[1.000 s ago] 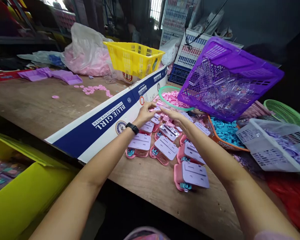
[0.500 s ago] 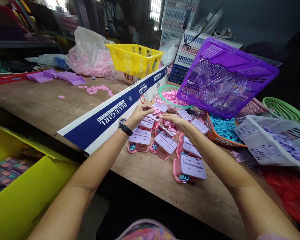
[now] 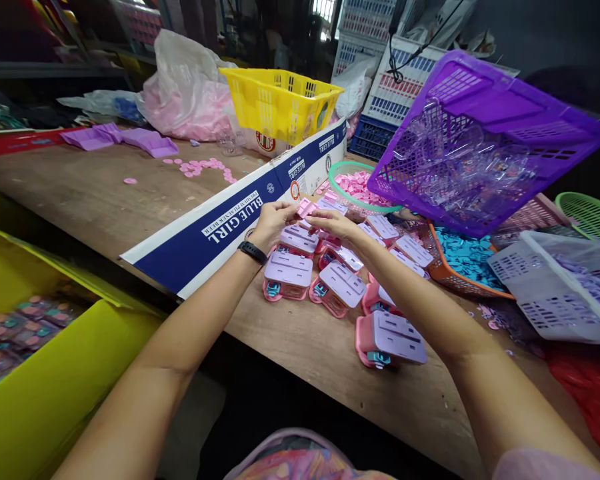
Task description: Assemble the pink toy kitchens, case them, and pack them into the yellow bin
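Note:
My left hand, with a black band on its wrist, pinches a small pink plastic piece between thumb and fingers. From the other side, the fingertips of my right hand close on the same piece. Below and around both hands stand several pink toy cases with lilac tops and teal parts at their ends. One such case sits nearest the table's front edge. My right hand and forearm partly hide the cases behind them.
A green-rimmed basket of pink pieces stands beyond the hands. To the right are a tilted purple basket of clear parts, an orange basket of blue pieces and a white basket. A cardboard strip borders the left.
The pink piece shows more clearly between both hands, raised slightly above the cases. My right fingertips have come onto it. The whole view has shifted a little.

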Motion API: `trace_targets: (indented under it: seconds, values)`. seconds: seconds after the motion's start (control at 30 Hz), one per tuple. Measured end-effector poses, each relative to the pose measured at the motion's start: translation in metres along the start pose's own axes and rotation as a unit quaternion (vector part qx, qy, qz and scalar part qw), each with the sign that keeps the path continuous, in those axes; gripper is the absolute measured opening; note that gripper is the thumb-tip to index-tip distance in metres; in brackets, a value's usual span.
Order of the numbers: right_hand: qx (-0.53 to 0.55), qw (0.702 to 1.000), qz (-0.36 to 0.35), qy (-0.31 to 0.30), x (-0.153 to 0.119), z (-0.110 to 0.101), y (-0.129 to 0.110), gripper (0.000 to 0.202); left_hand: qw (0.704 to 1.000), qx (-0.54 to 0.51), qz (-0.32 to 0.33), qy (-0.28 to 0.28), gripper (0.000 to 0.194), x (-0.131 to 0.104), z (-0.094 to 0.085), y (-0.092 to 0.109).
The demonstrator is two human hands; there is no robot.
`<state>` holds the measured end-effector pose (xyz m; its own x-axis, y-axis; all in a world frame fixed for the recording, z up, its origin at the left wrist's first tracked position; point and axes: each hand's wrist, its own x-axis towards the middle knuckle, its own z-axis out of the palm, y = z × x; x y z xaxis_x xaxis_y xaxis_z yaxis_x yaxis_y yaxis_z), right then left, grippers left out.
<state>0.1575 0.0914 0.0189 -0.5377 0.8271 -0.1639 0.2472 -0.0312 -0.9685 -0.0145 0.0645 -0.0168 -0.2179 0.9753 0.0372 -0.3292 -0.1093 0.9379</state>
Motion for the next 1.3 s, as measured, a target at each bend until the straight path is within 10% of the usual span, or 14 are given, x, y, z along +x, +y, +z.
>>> trace_targets:
  seconds: [0.17,0.37,0.7,0.97,1.3]
  values:
    - [-0.101,0.982,-0.098,0.123,0.006,0.008,0.003,0.030,0.999,0.033,0.011,-0.007,0.022,-0.006,0.000,-0.006]
    - [-0.404,0.907,-0.116,0.012,0.020,-0.004,-0.005,0.030,0.957,0.254,0.114,0.087,0.013,0.002,-0.017,-0.005]
    - [-0.652,0.745,-0.080,-0.117,0.053,0.004,-0.035,0.031,0.983,0.179,-0.030,0.022,0.016,0.003,-0.017,-0.024]
    - [-0.651,0.737,-0.099,-0.153,0.058,-0.004,-0.036,0.031,0.993,0.086,-0.084,0.009,0.026,0.008,-0.022,-0.034]
    - [-0.639,0.763,-0.083,-0.041,0.036,0.006,-0.016,0.035,0.989,0.132,-0.039,0.054,0.029,0.004,-0.020,-0.036]
